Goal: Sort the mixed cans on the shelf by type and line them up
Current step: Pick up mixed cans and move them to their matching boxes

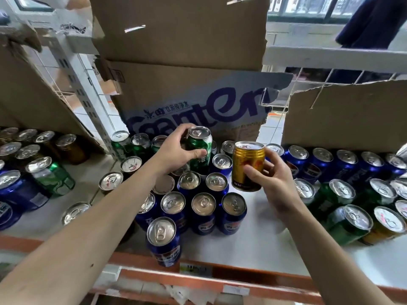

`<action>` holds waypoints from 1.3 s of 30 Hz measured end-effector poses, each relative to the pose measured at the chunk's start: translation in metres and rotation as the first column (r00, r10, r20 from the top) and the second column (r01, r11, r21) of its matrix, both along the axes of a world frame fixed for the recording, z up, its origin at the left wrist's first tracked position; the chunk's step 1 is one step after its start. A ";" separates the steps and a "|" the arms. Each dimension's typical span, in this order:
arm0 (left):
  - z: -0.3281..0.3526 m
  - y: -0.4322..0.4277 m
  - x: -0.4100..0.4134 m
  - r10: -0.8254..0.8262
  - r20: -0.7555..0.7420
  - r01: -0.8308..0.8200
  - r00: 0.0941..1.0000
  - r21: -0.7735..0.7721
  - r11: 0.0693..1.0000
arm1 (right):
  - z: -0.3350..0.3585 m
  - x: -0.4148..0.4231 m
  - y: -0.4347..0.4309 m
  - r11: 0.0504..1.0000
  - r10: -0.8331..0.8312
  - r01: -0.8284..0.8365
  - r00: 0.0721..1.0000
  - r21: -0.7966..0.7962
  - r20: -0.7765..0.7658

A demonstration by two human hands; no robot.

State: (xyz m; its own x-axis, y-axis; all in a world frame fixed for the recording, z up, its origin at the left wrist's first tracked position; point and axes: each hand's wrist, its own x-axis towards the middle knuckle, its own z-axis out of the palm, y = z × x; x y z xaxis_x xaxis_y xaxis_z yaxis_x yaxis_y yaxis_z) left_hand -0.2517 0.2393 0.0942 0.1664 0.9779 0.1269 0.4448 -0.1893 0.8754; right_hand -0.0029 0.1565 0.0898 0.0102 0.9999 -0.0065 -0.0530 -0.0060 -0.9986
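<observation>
A green can (199, 148) is clasped by the left hand (176, 150), a gold can (247, 166) by the right hand (271, 183); both rigid, probably slick, best held mid-wall.

A shop stockroom or store aisle: a white metal shelf (259, 243) with an orange front edge, crowded drink cans (203, 213) across the middle, torn cardboard cartons (176, 31) stacked above.

Bare shelf (259, 234) btwn can clusters.
</observation>
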 end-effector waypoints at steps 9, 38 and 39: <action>-0.032 0.000 0.016 -0.140 -0.151 0.128 0.979 -0.086 0.988 | -0.003 0.001 0.000 0.998 -0.063 0.063 0.998 -0.028 -0.008; 0.011 -0.034 -0.042 0.199 -0.293 -0.222 0.935 -0.047 0.974 | 0.001 -0.014 0.022 0.995 0.097 -0.097 0.995 -0.011 0.018; 0.012 -0.040 -0.048 0.212 -0.294 -0.237 0.932 -0.051 0.970 | 0.004 -0.023 0.023 0.993 0.119 -0.119 0.993 0.000 0.011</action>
